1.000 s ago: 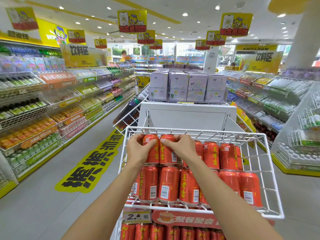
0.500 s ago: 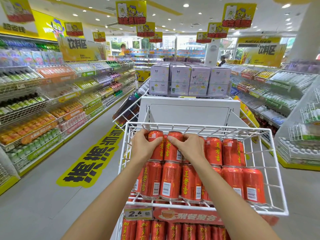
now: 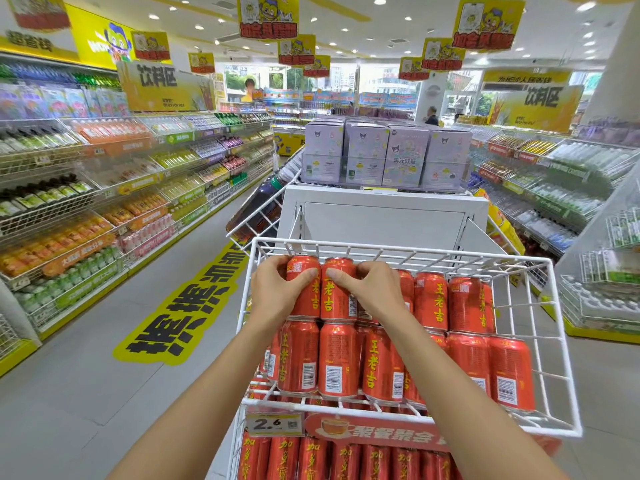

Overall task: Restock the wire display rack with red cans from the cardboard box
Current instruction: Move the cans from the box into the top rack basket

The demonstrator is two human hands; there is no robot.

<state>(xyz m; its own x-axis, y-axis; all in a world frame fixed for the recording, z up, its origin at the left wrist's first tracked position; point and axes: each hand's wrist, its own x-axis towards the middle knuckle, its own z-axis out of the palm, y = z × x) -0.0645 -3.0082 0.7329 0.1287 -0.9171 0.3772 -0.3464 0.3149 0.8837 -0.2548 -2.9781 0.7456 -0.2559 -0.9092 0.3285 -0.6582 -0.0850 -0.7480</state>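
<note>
A white wire display rack (image 3: 540, 348) stands before me, its top basket holding several red cans with yellow characters in two tiers. My left hand (image 3: 277, 292) grips a red can (image 3: 308, 299) at the upper tier's far left. Beside it, my right hand (image 3: 370, 292) holds a second red can (image 3: 337, 299), its thumb across the can's front. Both cans rest upright on the lower tier (image 3: 339, 362). No cardboard box is in view.
A price tag reading 2.6 (image 3: 273, 424) hangs on the basket's front, with more red cans (image 3: 311, 459) on the shelf below. Purple boxed drinks (image 3: 384, 154) sit atop a white stand behind. Drink shelves line the aisle left (image 3: 86, 202) and right (image 3: 554, 181).
My view has tipped slightly upward, so the rack sits lower in frame. Both hands stay on the same two top-left cans, pressing them further back against the basket's rear.
</note>
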